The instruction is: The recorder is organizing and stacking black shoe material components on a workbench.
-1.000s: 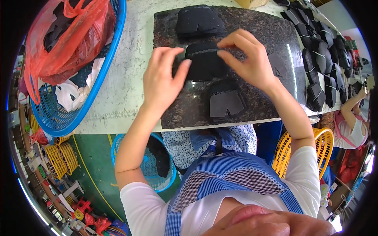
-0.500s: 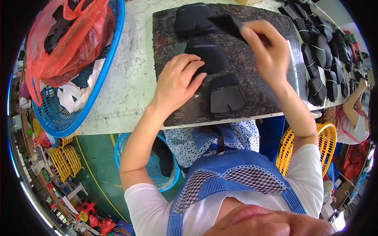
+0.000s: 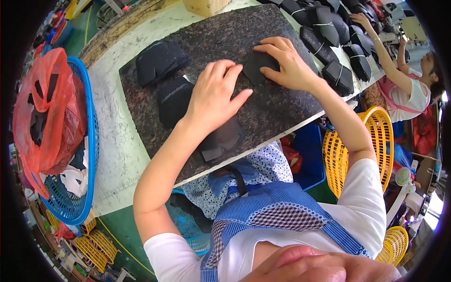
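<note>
My right hand (image 3: 287, 66) rests over a flat black piece (image 3: 257, 67) on the dark speckled slab (image 3: 244, 33). Its thumb and fingers are apart and touch the piece's right side. Just left of it, my left hand (image 3: 213, 96) hangs over the slab, fingers spread and nothing held. A stack of black cut pieces (image 3: 159, 61) lies at the slab's far left. Closer to me is another black stack (image 3: 174, 101), partly hidden by my left hand. Near the slab's front edge sit more dark pieces (image 3: 223, 141), partly under my left wrist.
A blue basket (image 3: 91, 136) with a red plastic bag (image 3: 51, 117) stands at left. Banded black bundles (image 3: 338, 77) cover the table's right side, where another person (image 3: 406, 89) works. A yellow basket (image 3: 383, 136) stands at lower right, a yellowish block (image 3: 204, 6) at the back.
The view has turned, so the slab appears tilted. My right hand has lowered the black piece from the air onto the slab and its fingers have spread. My left hand stays nearby, fingers apart.
</note>
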`<state>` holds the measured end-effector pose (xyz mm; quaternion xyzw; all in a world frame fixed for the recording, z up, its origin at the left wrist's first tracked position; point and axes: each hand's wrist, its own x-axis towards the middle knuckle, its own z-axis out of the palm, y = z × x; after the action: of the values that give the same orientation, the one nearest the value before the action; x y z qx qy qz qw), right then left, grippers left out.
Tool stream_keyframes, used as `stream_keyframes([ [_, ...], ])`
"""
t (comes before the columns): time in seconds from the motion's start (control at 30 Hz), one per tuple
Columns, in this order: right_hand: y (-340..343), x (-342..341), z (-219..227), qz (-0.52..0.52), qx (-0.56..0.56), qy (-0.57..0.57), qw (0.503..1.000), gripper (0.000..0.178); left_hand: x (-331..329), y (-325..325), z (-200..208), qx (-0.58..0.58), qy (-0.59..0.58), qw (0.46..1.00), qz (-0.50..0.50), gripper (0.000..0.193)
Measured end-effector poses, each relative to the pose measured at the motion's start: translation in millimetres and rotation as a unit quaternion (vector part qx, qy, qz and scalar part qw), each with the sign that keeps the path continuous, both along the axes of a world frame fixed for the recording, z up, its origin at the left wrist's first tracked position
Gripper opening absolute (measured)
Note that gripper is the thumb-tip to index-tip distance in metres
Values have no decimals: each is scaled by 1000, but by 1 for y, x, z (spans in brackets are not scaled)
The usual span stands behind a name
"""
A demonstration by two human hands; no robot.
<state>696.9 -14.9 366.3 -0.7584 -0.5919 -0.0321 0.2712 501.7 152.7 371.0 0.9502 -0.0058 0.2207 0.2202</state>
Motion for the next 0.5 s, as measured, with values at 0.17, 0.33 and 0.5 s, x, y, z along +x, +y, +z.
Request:
stream_keyframes([
  [0.17,-1,-2,-4,61,65,-48,995,21,39,5,-7,-30,32,999,-18,46],
  [0.33,-11,-7,-10,57,73,-30,995,15,44,3,-11,-11,71,995,-63,50],
  [0.5,-30,-14,16,-189,316,187,911,7,35,-2,-5,36,59,996,-62,68],
])
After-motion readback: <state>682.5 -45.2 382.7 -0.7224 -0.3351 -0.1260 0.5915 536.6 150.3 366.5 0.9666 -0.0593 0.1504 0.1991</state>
